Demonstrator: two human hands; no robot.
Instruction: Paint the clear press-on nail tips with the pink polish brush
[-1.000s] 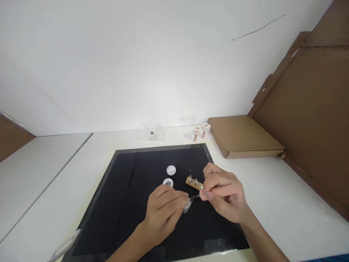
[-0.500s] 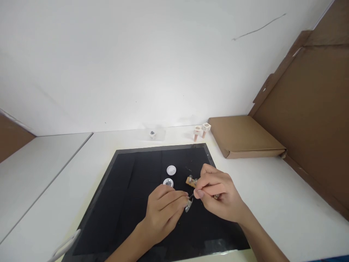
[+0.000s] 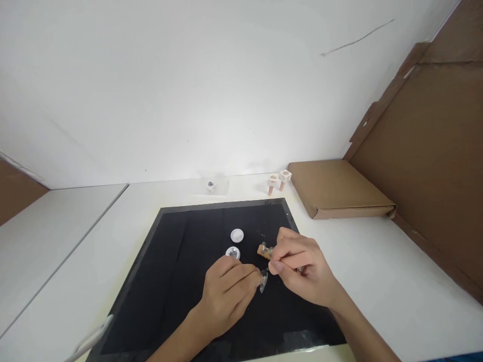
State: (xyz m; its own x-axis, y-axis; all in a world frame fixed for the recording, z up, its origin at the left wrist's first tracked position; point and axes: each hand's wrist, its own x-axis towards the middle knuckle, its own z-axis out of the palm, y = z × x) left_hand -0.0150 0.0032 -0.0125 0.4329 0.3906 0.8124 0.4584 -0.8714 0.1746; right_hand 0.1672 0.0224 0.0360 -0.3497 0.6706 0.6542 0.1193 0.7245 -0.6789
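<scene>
Over the black mat (image 3: 177, 281), my left hand (image 3: 228, 289) is closed, pinching a small clear piece (image 3: 263, 282) at its fingertips. My right hand (image 3: 300, 266) is closed just to the right, thumb and fingertips pressed together close to that piece. Whatever lies between those fingertips is too thin or too small to make out. Partly covered by my right hand, a small tan block (image 3: 261, 251) carries clear cylindrical pieces. Beyond my left hand sits a small round white container (image 3: 233, 252) with shiny bits inside. A round white lid or dish (image 3: 237, 235) lies behind it.
Two small pale stands (image 3: 272, 180) (image 3: 285, 176) are at the back by the wall. A clear tray (image 3: 222, 186) with a small white item lies left of them. A flat cardboard box (image 3: 339, 186) is at the right. A white curved object (image 3: 92, 337) pokes in at lower left.
The clear piece at my left fingertips has turned slightly and shifted a little to the right. A dark thin bit between the hands shows less now. Both hands stay nearly in place.
</scene>
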